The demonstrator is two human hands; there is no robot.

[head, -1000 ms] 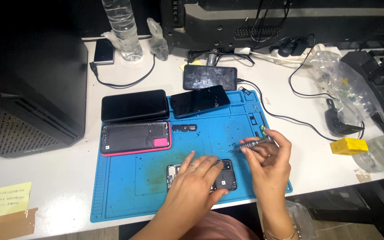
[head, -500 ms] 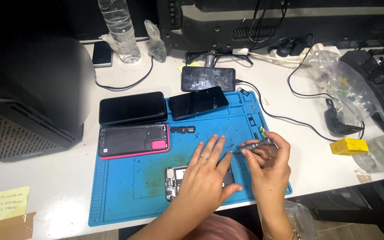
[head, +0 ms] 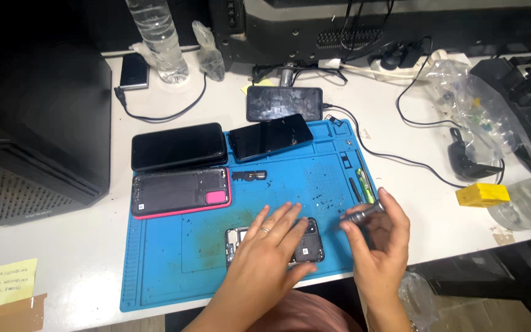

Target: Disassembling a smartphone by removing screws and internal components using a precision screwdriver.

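The left hand (head: 265, 252) lies flat, fingers spread, pressing down on an opened phone (head: 305, 243) at the lower middle of the frame, so most of the phone is hidden and only its right end and a strip at its left show. Just to the right, the right hand (head: 379, 246) is closed around a grey screwdriver (head: 364, 213), held near its tip end, with the shaft pointing up-right, close beside the phone's right edge but apart from it. The phone looks light, thin and stiff, with bare fragile parts inside; it is likely best steadied by its rim or by a flat palm rather than pinched on the exposed board. The screwdriver seems small, rigid and smooth, so a fingertip pinch suits it. Both rest over a blue mat (head: 173, 270). Further out, at centre left, lie a pink-rimmed phone shell (head: 179, 192), two dark phones above it, and a clear bottle (head: 158, 37) at upper left.
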